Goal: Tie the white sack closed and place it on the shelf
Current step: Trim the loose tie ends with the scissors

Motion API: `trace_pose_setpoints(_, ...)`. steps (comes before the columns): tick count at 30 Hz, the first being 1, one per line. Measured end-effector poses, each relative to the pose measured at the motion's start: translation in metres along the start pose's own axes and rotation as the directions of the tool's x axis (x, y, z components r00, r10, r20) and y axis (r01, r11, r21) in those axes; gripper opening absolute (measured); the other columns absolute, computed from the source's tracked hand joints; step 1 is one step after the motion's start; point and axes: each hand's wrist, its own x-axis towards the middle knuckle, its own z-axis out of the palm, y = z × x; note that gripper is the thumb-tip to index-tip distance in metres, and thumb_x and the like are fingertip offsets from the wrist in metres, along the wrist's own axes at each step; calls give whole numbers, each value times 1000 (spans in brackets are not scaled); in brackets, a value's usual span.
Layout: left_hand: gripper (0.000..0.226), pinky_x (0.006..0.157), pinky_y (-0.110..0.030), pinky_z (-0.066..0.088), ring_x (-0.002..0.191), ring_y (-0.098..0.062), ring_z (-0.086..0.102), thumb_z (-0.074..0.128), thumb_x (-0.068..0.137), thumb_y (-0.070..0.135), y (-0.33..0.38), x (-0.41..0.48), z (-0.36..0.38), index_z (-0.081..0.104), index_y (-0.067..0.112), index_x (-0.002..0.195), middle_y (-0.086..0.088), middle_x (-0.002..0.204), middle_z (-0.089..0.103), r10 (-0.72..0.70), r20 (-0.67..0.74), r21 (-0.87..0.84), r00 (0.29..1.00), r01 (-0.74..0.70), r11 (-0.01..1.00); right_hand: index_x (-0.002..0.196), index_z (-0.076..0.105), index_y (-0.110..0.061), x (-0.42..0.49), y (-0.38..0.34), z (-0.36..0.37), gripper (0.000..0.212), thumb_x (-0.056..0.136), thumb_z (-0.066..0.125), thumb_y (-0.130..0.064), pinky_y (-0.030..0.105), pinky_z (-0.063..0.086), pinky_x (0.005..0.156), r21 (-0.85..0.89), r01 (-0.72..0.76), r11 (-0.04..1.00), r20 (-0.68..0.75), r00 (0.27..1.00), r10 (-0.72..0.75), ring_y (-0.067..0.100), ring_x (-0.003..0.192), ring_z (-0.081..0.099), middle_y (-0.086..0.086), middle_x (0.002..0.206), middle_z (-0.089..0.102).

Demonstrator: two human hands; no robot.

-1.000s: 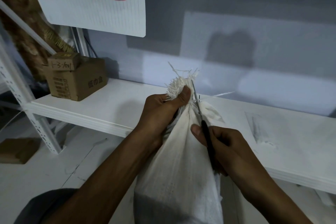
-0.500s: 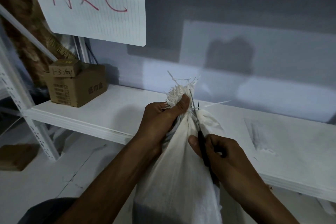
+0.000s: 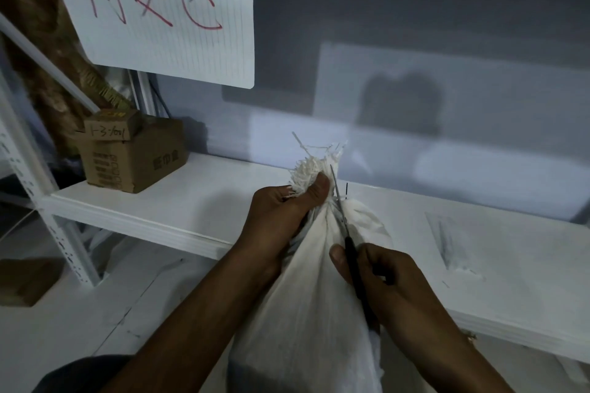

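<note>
Before the front edge of a shelf (image 3: 191,201) the white sack (image 3: 303,313) is held, neck clenched by the left hand (image 3: 281,210); a black-handled tool (image 3: 354,268) is gripped by the right hand (image 3: 392,287). Tying is judged underway; the neck needs securing.

1. The scene is dim, with a bluish tint.
2. A paler rectangle of light lies on the wall (image 3: 447,25), with a dark shadow inside it.
3. The paper sign (image 3: 166,9) and the cardboard box (image 3: 134,156) throw shadows to their right; a faint one lies on the shelf (image 3: 159,201) beside the left hand (image 3: 281,210).
4. The left edge is blurred; the shelf post (image 3: 67,242) there looks tilted.
</note>
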Motion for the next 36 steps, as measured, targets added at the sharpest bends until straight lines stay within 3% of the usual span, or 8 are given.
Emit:
trace_pose_setpoints(3,51,51,-28,28,54,-22,31,76,73,45,-1,1,-1,48,5,60,-12,60,36,15,4,14,1000,-15,1000,42,46,-24,-1,0,0,52,63,56,-71,30,39,57,9,-6,1000,10,1000,6,9,44,46,-7,41,44)
trace_pose_setpoints(7,56,43,-19,23,41,-15,26,75,77,42,-2,3,-1,35,17,46,-5,48,30,30,-24,42,999,-29,999,41,49,-26,-1,-1,1,49,62,55,-71,26,38,56,14,-21,1000,10,1000,21,6,43,47,-8,41,47)
trace_pose_setpoints(13,54,43,-18,26,45,-14,28,75,78,40,-3,2,-2,39,16,46,-6,51,32,21,-9,30,1000,-21,999,43,49,-26,-2,-2,0,50,58,52,-74,25,39,55,-1,-17,1000,12,1000,17,5,42,47,-8,41,47)
trace_pose_setpoints(17,50,50,-26,27,60,-26,31,75,77,43,-2,2,-2,49,3,63,-15,65,39,26,10,19,1000,-26,999,43,49,-26,-1,-1,2,47,61,54,-70,25,38,54,5,-7,1000,6,1000,7,6,41,46,-7,39,46)
trace_pose_setpoints(24,59,43,-21,23,39,-14,25,73,78,40,-1,4,-2,34,21,39,-2,44,30,33,-38,30,999,-31,999,41,50,-25,1,2,7,46,58,58,-67,24,37,51,61,-15,998,-28,999,16,3,37,44,-8,36,46)
trace_pose_setpoints(28,59,48,-29,25,46,-19,27,73,79,43,-3,3,-2,38,13,41,-8,49,34,29,-1,12,1000,-29,1000,39,49,-23,0,0,5,54,52,54,-75,26,39,54,28,-63,998,-16,998,63,6,37,45,-5,37,47)
trace_pose_setpoints(36,54,48,-21,26,47,-15,30,77,71,46,-7,7,-5,38,19,45,-4,51,33,28,-26,16,999,-27,1000,36,45,-19,0,-1,4,60,48,55,-78,28,39,54,26,-133,991,-22,991,134,11,38,43,-3,35,42)
